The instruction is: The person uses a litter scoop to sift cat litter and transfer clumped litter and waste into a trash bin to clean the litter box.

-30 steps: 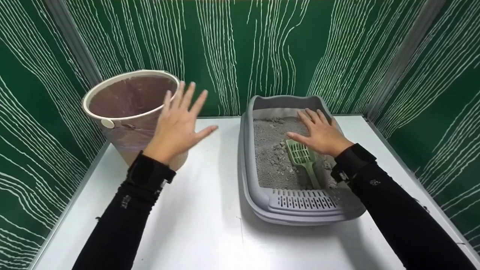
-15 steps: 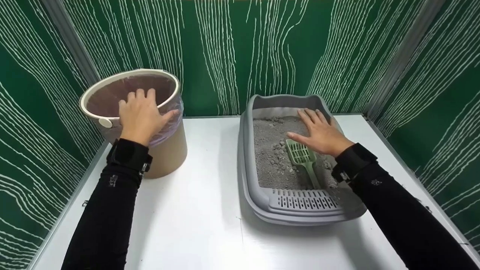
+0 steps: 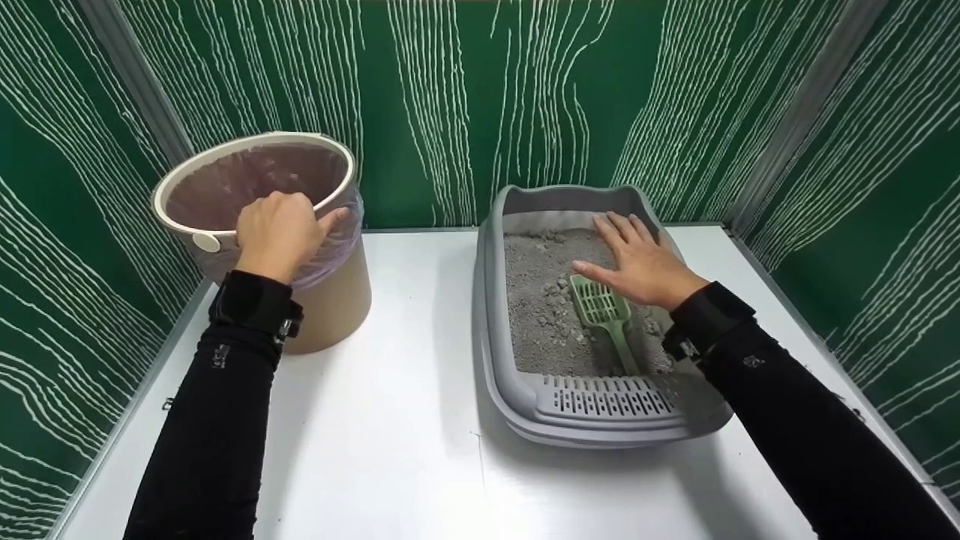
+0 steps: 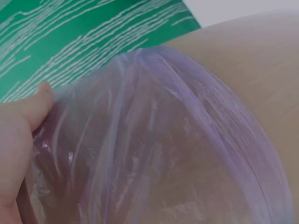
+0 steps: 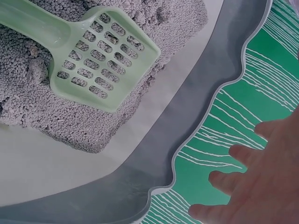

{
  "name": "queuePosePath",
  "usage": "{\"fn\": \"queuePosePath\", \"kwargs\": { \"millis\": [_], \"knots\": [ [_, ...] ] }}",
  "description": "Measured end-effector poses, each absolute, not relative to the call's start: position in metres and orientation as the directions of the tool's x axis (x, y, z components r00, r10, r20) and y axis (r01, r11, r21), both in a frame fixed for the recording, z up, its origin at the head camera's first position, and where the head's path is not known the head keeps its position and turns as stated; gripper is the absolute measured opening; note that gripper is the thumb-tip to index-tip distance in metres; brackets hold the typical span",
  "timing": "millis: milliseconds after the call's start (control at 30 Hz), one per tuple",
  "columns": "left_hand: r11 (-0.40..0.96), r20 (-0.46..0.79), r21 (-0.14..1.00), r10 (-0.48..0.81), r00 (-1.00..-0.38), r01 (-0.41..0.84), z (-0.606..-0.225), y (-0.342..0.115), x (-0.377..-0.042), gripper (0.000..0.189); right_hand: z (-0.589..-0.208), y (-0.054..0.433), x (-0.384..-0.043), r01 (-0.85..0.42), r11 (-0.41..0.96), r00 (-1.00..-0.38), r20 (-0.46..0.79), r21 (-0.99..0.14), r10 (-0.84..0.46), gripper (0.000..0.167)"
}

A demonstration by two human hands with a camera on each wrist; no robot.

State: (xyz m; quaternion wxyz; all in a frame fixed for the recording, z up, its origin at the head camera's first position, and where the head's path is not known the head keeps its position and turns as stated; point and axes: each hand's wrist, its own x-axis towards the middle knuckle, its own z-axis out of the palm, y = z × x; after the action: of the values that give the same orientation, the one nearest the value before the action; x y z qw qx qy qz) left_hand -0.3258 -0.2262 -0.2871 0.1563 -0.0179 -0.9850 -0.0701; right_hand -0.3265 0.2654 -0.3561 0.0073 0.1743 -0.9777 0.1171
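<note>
A: What's at the back?
B: Green wall point(image 3: 420, 180), wavy white lines, then white worktop point(image 3: 397, 397) in front.
A: On it?
B: Grey tray point(image 3: 498, 322), R side, slotted front edge, grey granules point(image 3: 540, 341) inside. Then tan bin point(image 3: 337, 315), L side, well apart from tray, pale rim.
A: Bin lined?
B: Yep, see-thru purplish liner point(image 3: 335, 256), folded over & hanging outside.
A: Hands?
B: L hand point(image 3: 277, 234) grips bin's near rim, fingers curled over, thumb out to the side. R hand point(image 3: 641, 262): fingers straight, spread wide, over tray's R part; can't tell if touching.
A: Scoop?
B: Green scoop point(image 3: 613, 325)'s in tray, lying on granules, handle twd front, just beside R hand.
</note>
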Motion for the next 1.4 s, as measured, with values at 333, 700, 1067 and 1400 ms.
{"fn": "queuePosePath", "kwargs": {
  "millis": [333,700,1067,1400],
  "knots": [
    [0.986,0.289,0.14,0.047,-0.956,0.091,-0.284,-0.227,-0.323,0.064,-0.354,0.267,-0.326,-0.321,0.918,-0.947,0.046,-0.233,-0.319,0.099],
    [0.982,0.313,0.145,0.072,-0.947,0.122,-0.287,-0.216,-0.313,0.06,-0.356,0.267,-0.326,-0.33,0.915,-0.944,0.047,-0.232,-0.328,0.097],
    [0.981,0.34,0.137,0.082,-0.937,0.136,-0.287,-0.195,-0.291,0.059,-0.355,0.264,-0.325,-0.337,0.91,-0.941,0.07,-0.239,-0.33,0.097],
    [0.976,0.372,0.13,0.114,-0.921,0.173,-0.291,-0.169,-0.271,0.057,-0.355,0.266,-0.326,-0.342,0.914,-0.939,0.064,-0.216,-0.337,0.094]
  ]
}}
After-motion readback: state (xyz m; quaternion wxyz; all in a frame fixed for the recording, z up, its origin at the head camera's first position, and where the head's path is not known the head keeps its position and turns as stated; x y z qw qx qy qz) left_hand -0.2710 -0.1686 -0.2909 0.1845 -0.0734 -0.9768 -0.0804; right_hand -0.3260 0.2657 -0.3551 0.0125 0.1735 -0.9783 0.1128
